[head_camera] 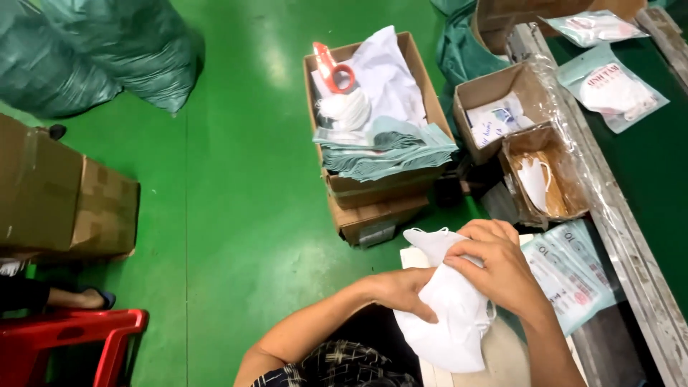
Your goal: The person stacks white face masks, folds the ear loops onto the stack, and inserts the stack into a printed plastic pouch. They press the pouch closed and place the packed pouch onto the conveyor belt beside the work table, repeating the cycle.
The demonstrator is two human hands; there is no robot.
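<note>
Green floor (pixel 236 215) below me, cardboard boxes (pixel 380 129) ahead, a green conveyor (pixel 656 158) at right. In my lap, a stack of white masks (pixel 448 315) lies long axis toward me; my left hand (pixel 401 290) and right hand (pixel 494 269) have fingers clamped on it.

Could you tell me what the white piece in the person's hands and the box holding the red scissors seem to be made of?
The white piece looks like soft, matte non-woven fabric: it folds limply under the left hand and right hand. The box looks like plain brown corrugated cardboard, with dull, creased flaps.
</note>
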